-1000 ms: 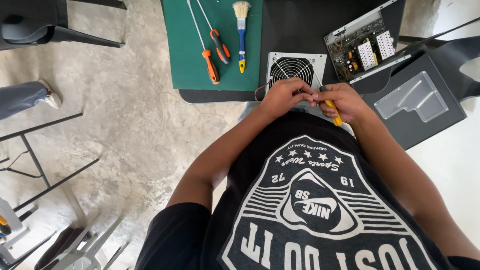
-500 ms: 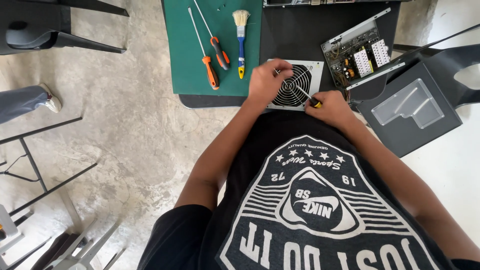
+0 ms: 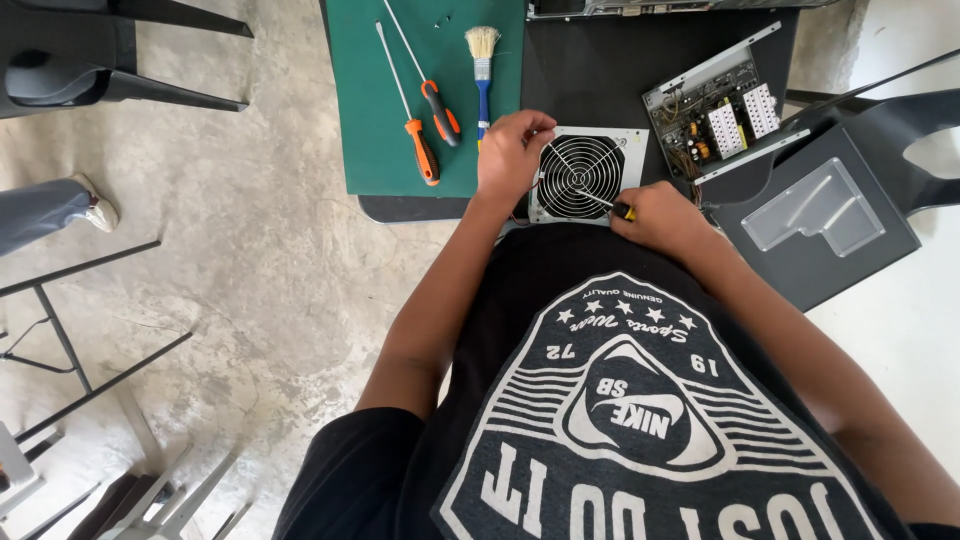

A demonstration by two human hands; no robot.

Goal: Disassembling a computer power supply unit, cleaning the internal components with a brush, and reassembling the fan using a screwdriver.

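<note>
Now the right hand (image 3: 662,215) angles a screwdriver (image 3: 588,185) across the fan grille (image 3: 582,172) — left hand (image 3: 510,152) steadying.

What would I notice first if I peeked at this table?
Right in the middle sits a silver metal box with a round wire fan grille, steadied by the left hand while the right hand pokes a thin screwdriver across it. To the left, on a green mat, lie two orange-handled screwdrivers and a blue-handled brush. To the right is an open circuit board.
</note>
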